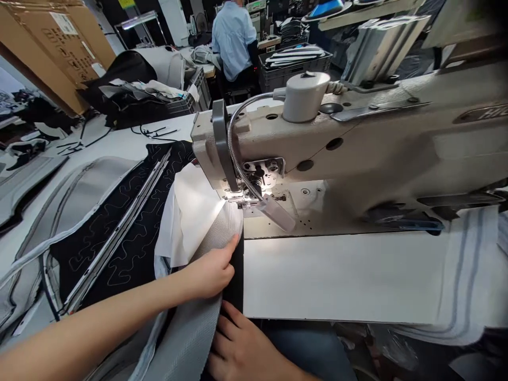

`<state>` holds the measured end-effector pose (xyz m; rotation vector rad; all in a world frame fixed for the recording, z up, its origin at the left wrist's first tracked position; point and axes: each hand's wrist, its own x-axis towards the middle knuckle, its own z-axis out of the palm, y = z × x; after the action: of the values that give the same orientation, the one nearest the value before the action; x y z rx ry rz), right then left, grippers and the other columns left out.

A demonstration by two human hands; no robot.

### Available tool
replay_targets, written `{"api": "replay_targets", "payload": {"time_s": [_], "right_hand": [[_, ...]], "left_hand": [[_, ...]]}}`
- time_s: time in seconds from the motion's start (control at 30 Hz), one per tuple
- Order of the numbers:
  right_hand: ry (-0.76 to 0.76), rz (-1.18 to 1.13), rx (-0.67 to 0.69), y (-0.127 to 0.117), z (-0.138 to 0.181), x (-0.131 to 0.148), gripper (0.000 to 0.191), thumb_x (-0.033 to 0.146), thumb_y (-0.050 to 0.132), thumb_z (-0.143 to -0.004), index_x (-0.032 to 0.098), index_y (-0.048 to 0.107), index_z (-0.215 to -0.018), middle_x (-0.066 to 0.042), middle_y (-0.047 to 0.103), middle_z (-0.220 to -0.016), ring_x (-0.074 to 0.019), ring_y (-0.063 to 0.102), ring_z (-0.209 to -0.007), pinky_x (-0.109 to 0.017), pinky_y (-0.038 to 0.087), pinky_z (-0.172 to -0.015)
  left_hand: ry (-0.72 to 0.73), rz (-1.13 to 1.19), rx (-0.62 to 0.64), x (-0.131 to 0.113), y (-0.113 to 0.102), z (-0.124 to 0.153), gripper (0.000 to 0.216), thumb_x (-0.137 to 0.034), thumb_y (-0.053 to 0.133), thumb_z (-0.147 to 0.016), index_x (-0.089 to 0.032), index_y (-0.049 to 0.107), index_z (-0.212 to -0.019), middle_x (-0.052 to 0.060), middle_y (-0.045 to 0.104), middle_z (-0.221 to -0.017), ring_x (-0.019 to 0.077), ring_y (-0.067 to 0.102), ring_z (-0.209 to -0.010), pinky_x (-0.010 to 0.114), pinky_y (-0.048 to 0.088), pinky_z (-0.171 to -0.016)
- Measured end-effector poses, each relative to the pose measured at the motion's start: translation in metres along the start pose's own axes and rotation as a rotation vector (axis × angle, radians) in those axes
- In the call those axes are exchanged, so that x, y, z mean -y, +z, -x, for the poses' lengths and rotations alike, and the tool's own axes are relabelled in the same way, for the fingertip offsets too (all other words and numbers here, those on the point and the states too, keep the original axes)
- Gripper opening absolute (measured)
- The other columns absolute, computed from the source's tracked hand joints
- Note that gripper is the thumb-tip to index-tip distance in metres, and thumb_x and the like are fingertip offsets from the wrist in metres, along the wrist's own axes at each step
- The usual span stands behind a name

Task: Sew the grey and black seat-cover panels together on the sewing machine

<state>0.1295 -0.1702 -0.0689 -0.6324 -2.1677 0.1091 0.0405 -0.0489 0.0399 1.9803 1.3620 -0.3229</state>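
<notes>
1. Lower centre: grey fabric (190, 333), finely textured.
2. Centre left: black panel (135, 254), squiggly pale stitching.
3. Upper right: beige-grey sewing machine (365, 137).
4. Lower right: white cloth (468, 264), blue-grey stripes; white tabletop (337, 275).
5. Upper left: brown box (67, 53).

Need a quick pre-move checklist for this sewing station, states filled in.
1. Left hand on the grey fabric, fingertips short of the needle area: ok.
2. Right hand at the fabric's right edge, away from the needle area: ok.
3. Needle area lit: ok.
4. White piece lying flat: not ok, it is folded.
5. Needle up or down: cannot tell, too small.
6. Layers aligned underneath: cannot tell, hidden.
</notes>
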Motion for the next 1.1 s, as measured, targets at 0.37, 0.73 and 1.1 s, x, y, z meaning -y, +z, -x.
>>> {"api": "replay_targets", "payload": {"time_s": [0.37,0.73,1.1], "right_hand": [[-0.004,0.017,0.039,-0.012,-0.008,-0.021,0.013,0.019,0.053,-0.085,0.022,0.065,-0.089,-0.005,0.062,-0.098,-0.0252,0.052,-0.106,-0.05,0.028,-0.108],[-0.034,-0.027,0.114,-0.022,-0.014,-0.025,0.015,0.015,0.053,-0.083,0.019,0.067,-0.087,-0.005,0.063,-0.09,-0.0221,0.055,-0.093,-0.045,0.028,-0.109],[0.032,-0.088,0.407,-0.031,-0.027,-0.039,0.013,0.018,0.057,-0.077,0.018,0.066,-0.087,-0.005,0.065,-0.09,-0.0239,0.052,-0.099,-0.047,0.028,-0.106]], "left_hand": [[-0.093,-0.2,-0.001,-0.017,-0.026,-0.036,0.074,-0.013,0.036,-0.079,-0.01,0.012,-0.148,0.015,0.06,-0.122,0.0289,0.057,-0.112,0.036,0.046,-0.088],[-0.124,-0.173,0.05,-0.009,-0.002,-0.008,0.08,-0.018,0.037,-0.078,-0.012,0.001,-0.149,0.014,0.066,-0.108,0.0279,0.064,-0.093,0.035,0.049,-0.077],[-0.053,-0.07,-0.053,-0.014,-0.023,-0.042,0.072,-0.014,0.035,-0.078,-0.009,0.018,-0.147,0.016,0.052,-0.132,0.0295,0.054,-0.115,0.035,0.044,-0.09]]}}
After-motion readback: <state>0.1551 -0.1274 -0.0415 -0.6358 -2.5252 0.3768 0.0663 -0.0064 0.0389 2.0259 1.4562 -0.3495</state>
